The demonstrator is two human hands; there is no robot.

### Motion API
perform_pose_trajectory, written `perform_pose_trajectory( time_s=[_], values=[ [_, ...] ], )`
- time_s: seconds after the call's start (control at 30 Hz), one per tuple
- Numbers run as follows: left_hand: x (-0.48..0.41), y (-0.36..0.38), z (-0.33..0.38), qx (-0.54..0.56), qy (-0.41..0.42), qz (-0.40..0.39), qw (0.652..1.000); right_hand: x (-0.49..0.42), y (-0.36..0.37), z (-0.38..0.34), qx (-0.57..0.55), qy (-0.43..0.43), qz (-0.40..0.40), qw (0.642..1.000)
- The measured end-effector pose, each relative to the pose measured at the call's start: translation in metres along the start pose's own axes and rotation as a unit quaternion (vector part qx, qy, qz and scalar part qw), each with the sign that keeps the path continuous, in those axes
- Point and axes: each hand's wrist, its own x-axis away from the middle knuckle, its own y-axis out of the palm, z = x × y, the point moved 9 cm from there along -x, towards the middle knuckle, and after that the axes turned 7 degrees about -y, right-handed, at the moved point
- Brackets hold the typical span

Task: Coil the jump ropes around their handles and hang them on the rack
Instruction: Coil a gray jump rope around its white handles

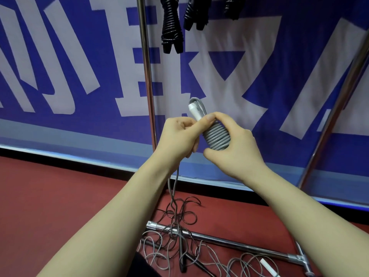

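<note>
A grey jump rope [217, 135] is wound in tight turns around its white handles [194, 111], held up in front of the banner. My right hand [231, 148] grips the coil from the right, thumb on top and fingers under it. My left hand [179, 134] holds the loose grey strand beside the handles. That strand [173, 188] hangs down to the floor. Three black coiled ropes [171, 31] hang from the top of the rack, above my hands.
The rack's chrome uprights [146, 76] stand left and right [337, 108] of my hands; its base bar [235, 243] lies on the red floor. Tangled grey and black ropes [179, 236] lie over the bar, with another white handle [268, 267] at lower right. A blue-and-white banner [79, 56] is behind.
</note>
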Motion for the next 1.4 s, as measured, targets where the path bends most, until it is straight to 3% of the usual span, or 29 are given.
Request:
perform_pose_trajectory(
  time_s=[0.23, 0.33, 0.43, 0.53, 0.67, 0.83, 1.0, 1.13, 1.2, 1.23, 1.33, 1.4],
  values=[
    [0.0, 0.006, -0.001, 0.014, 0.001, -0.074, 0.997, 0.0, -0.007, 0.005, -0.083, 0.02, 0.014, 0.996],
    [-0.001, 0.01, -0.002, 0.026, 0.008, -0.143, 0.989, -0.001, -0.008, 0.005, -0.096, 0.019, 0.017, 0.995],
    [-0.004, 0.009, -0.004, 0.038, 0.017, -0.186, 0.982, -0.001, -0.002, 0.004, -0.143, 0.026, -0.012, 0.989],
    [-0.009, 0.001, -0.011, 0.051, 0.016, -0.174, 0.983, 0.0, 0.007, 0.007, -0.239, 0.053, -0.054, 0.968],
    [-0.012, -0.005, -0.013, 0.061, 0.019, -0.139, 0.988, -0.003, 0.021, 0.017, -0.395, 0.113, -0.106, 0.906],
    [-0.011, 0.01, -0.003, 0.091, 0.024, -0.167, 0.982, 0.004, 0.034, -0.006, -0.546, 0.114, -0.205, 0.804],
    [-0.013, 0.015, -0.003, 0.115, 0.0, -0.167, 0.979, 0.013, 0.045, -0.019, -0.653, 0.112, -0.254, 0.705],
    [-0.009, 0.018, 0.002, 0.124, 0.006, -0.176, 0.977, 0.017, 0.048, -0.02, -0.688, 0.116, -0.262, 0.667],
    [-0.008, 0.013, 0.001, 0.109, 0.008, -0.154, 0.982, 0.019, 0.051, -0.015, -0.678, 0.152, -0.251, 0.674],
    [-0.008, 0.009, 0.0, 0.107, 0.007, -0.137, 0.985, 0.019, 0.053, -0.011, -0.652, 0.174, -0.244, 0.696],
    [-0.012, -0.006, -0.005, 0.076, 0.004, -0.075, 0.994, 0.014, 0.049, 0.009, -0.465, 0.191, -0.194, 0.842],
    [-0.013, -0.012, -0.007, 0.049, 0.007, -0.03, 0.998, 0.008, 0.04, 0.022, -0.353, 0.179, -0.145, 0.907]
  ],
)
